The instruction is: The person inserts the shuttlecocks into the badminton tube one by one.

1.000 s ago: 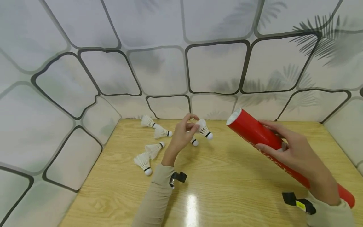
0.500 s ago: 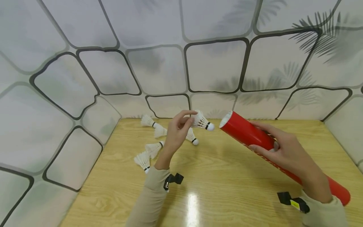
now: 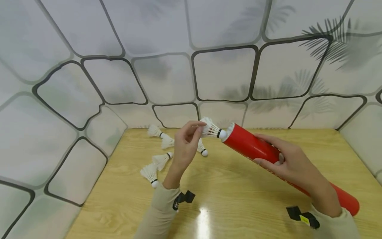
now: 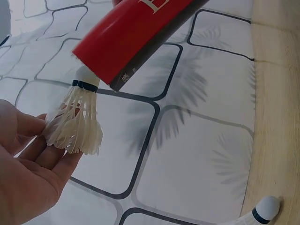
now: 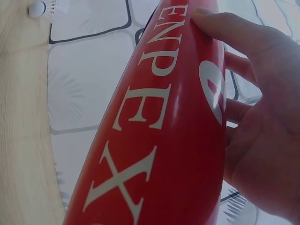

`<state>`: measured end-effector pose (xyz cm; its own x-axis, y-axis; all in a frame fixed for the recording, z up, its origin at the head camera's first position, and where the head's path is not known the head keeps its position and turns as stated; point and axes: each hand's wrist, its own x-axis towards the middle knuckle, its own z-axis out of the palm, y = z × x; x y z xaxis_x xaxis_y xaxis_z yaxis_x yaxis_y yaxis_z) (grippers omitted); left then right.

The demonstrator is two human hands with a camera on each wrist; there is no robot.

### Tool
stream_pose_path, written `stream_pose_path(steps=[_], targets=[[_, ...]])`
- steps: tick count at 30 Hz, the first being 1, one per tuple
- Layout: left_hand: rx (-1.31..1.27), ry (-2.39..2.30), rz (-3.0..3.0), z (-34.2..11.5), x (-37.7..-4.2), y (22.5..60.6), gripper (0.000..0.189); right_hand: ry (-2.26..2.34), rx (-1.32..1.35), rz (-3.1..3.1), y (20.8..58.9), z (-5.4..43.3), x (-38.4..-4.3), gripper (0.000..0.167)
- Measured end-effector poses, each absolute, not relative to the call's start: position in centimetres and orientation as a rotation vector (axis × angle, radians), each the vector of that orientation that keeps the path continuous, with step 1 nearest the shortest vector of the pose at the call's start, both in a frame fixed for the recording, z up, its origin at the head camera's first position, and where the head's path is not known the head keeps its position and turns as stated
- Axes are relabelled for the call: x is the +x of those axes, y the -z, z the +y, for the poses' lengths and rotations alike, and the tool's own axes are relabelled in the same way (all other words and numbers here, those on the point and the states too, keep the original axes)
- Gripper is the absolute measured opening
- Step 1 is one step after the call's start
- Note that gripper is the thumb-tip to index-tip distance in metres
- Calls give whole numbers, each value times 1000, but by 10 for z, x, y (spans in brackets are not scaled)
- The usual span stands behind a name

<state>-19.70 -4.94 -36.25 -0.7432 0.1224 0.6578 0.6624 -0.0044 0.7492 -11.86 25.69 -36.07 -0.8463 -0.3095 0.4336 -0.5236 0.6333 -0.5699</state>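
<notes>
- Right hand (image 3: pixel 293 164) at right, gripping the red ENPEX-lettered tube (image 3: pixel 249 142)
- Left hand (image 3: pixel 185 144) near centre, pinching a feather shuttlecock (image 3: pixel 210 128), its cork (image 3: pixel 222 134) at the tube's far open end
- Two loose shuttlecocks (image 3: pixel 154 130), far left on the wooden table (image 3: pixel 238 202)

Wht shuttlecock (image 3: pixel 213 129) is cork-first @ open end of slanted, lettered red tube (image 3: pixel 249 142).

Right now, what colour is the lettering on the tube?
Off-white lettering on the red tube; it shows best in the right wrist view.
</notes>
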Motion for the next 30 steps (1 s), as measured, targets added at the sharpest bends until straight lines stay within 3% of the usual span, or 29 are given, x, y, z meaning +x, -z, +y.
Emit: stream_pose_path(steps=[14, 30], targets=[[-1063, 1835, -1873, -40, -188, 367, 19, -1012, 682, -2586, 361, 250, -119, 69], [-1094, 1768, -1936, -32, -181, 371, 21, -973, 743, -2562, 364, 246, -121, 70]])
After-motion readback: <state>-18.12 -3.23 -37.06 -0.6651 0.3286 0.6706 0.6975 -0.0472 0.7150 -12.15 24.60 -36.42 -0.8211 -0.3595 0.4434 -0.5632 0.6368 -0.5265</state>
